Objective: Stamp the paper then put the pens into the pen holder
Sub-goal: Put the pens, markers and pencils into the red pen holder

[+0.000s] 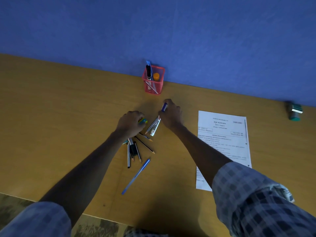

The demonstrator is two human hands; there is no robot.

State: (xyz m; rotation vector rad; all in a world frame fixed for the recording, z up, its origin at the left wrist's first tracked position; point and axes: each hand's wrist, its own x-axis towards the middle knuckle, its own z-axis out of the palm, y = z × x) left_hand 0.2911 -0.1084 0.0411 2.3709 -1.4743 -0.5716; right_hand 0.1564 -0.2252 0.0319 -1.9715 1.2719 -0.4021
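A red mesh pen holder (pixel 153 86) stands at the back of the desk against the blue wall, with a black marker, a blue pen and an orange-capped item inside. My right hand (pixel 171 114) grips a white whiteboard marker (pixel 156 125) by its blue cap end, together with a thin pencil. My left hand (pixel 130 123) is curled round a green and yellow pen (pixel 143 120). Below it lie several loose pens and pencils (pixel 135 149), and a blue pen (pixel 136 177) lies apart. A printed paper (pixel 225 134) lies to the right. A green stamp (pixel 294 111) lies on its side at far right.
The wooden desk (pixel 59 117) runs up to a blue wall. Its front edge crosses the bottom of the view, with patterned floor beyond. My checked sleeves fill the lower corners. Bare desk shows to the left of the pens.
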